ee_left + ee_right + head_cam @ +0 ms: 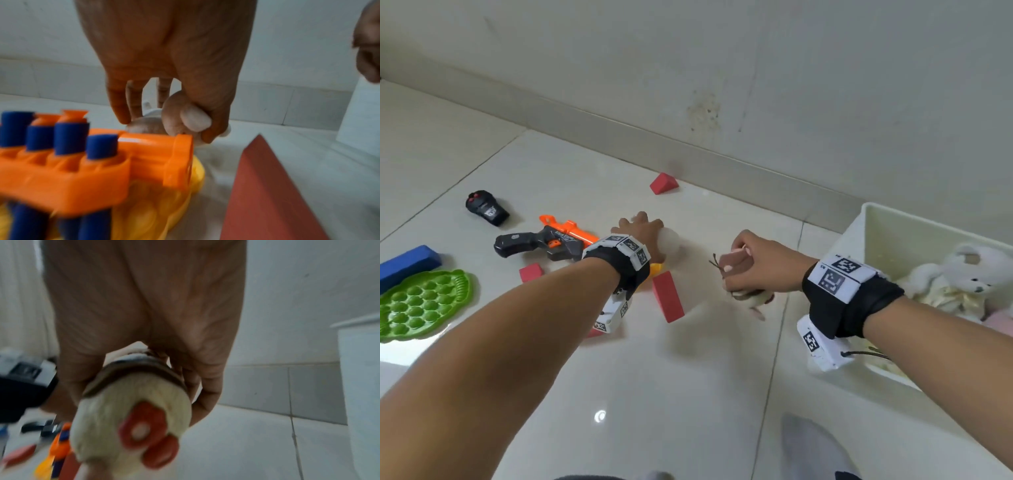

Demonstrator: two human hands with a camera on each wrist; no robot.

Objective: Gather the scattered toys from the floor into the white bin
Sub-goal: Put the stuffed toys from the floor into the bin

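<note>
Head view: my right hand (756,265) curls round a plush (131,423), held above the floor (688,394) short of the bin (859,240); my left hand (643,236) pinches a white toy (195,119) beside the dart gun (551,240). Risk, as I judge it: the left grip is shallow, so the toy may slip on lifting, and the plush may fall short if released early.
</note>
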